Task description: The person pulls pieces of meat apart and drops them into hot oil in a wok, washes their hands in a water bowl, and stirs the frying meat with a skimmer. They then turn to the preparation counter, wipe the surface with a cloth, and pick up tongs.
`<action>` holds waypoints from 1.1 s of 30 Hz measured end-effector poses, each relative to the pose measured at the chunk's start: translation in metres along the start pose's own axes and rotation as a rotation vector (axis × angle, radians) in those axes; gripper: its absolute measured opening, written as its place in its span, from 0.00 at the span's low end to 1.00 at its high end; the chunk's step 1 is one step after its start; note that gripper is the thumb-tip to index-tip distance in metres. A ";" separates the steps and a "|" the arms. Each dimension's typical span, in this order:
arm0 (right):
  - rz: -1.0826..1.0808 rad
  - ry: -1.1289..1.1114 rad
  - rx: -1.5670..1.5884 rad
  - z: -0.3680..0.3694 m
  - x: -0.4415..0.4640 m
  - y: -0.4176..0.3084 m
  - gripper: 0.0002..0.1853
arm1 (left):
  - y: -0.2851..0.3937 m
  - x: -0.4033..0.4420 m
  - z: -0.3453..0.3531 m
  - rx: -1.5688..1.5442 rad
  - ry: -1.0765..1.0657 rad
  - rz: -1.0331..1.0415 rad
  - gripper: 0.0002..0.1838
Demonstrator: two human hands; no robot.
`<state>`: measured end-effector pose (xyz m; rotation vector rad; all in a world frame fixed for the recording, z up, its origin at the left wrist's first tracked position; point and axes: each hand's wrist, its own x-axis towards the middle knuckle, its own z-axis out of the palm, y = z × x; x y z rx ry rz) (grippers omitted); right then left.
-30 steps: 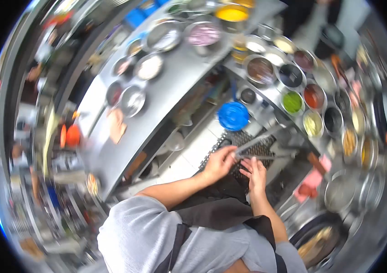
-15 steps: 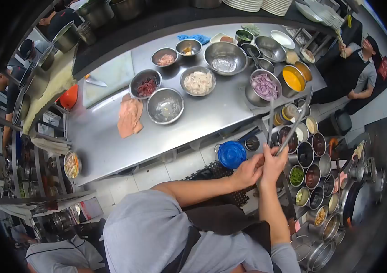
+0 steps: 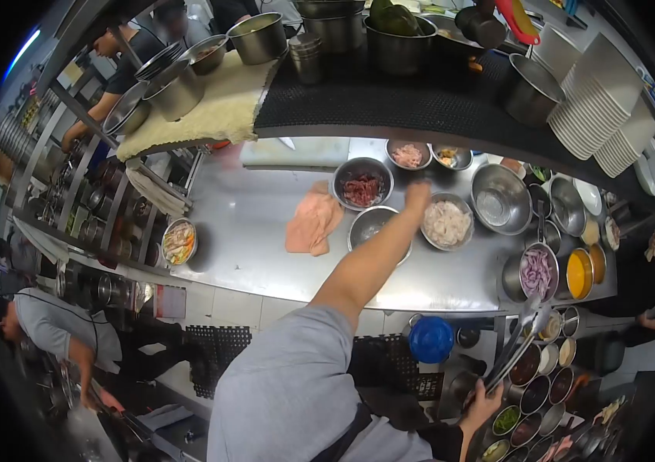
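My left hand (image 3: 418, 194) is stretched out over the steel table (image 3: 242, 266), at the left rim of a bowl of whitish pieces (image 3: 447, 221). Its fingers are blurred, and what they hold, if anything, cannot be made out. Left of it stand a bowl of dark red meat (image 3: 362, 185) and a metal bowl (image 3: 366, 225) partly hidden by my forearm. Behind it is a bowl of pink meat (image 3: 408, 155). Low on the right, my right hand (image 3: 483, 406) grips long metal tongs (image 3: 506, 356), which point up towards a pot of sliced purple onion (image 3: 535, 273).
Pale pink slabs (image 3: 313, 222) lie on the table. A black shelf (image 3: 420, 100) with pots and stacked white dishes overhangs its back. Several ingredient pots surround a pot of green pieces (image 3: 506, 420) at lower right. A co-worker (image 3: 73, 331) bends at left; others stand farther off.
My left hand has left the tongs and reached forward over the table bowls. My right hand, still holding the tongs, is lower in view. The camera view has swung left, showing more of the shelf.
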<state>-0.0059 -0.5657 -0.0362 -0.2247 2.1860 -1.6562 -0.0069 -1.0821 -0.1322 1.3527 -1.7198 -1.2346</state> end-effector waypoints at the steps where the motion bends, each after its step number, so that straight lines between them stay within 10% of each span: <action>1: 0.008 0.019 0.021 -0.003 -0.007 -0.008 0.28 | 0.023 0.009 -0.019 -0.461 0.035 -0.405 0.18; 8: -0.020 -0.008 -0.146 -0.028 -0.016 -0.009 0.27 | -0.053 0.101 0.014 0.995 0.023 0.160 0.31; 10: -0.020 0.069 -0.179 -0.042 -0.033 -0.002 0.27 | -0.082 0.110 0.020 0.987 0.343 0.455 0.39; 13: -0.084 0.137 -0.243 -0.055 -0.043 0.013 0.26 | -0.078 0.116 0.010 0.951 0.276 0.326 0.37; 16: -0.013 0.190 -0.390 -0.093 -0.064 0.041 0.24 | -0.080 0.139 -0.007 0.312 0.407 1.128 0.19; 21: 0.026 0.498 -0.506 -0.149 -0.109 0.016 0.25 | -0.049 0.118 -0.041 0.567 0.089 0.705 0.15; 28: 0.269 1.088 -0.725 -0.304 -0.224 0.082 0.30 | 0.023 0.079 -0.071 0.085 0.175 0.043 0.09; 33: 0.492 1.144 -0.873 -0.440 -0.252 0.092 0.30 | 0.048 -0.016 -0.039 -0.356 0.155 0.092 0.11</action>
